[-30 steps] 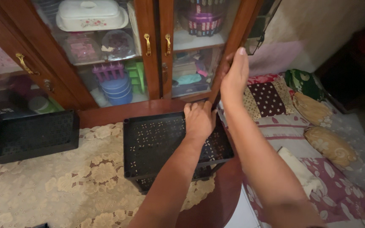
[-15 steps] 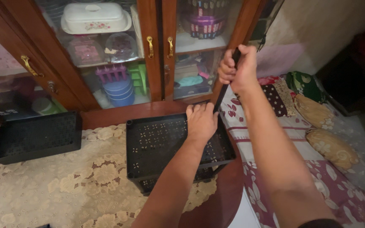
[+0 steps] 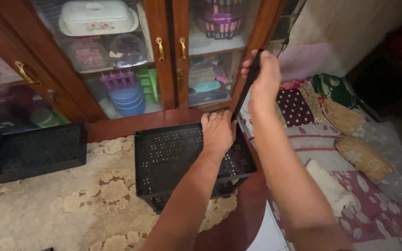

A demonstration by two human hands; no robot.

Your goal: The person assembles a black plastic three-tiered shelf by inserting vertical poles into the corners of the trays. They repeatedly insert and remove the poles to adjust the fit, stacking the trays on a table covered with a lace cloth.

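A black perforated plastic shelf rack stands on a lace-covered round table. My left hand presses flat on the rack's far right corner. My right hand is closed around the top of a thin black pole that stands tilted, its lower end meeting the rack's corner by my left hand.
A second black perforated tray lies at the left on the lace cloth. Behind stands a wooden glass-door cabinet full of plastic containers. At the right lies bedding with patterned pillows.
My right hand, open against the cabinet edge a second ago, has closed around the pole's top. The left hand has stayed on the rack's corner.
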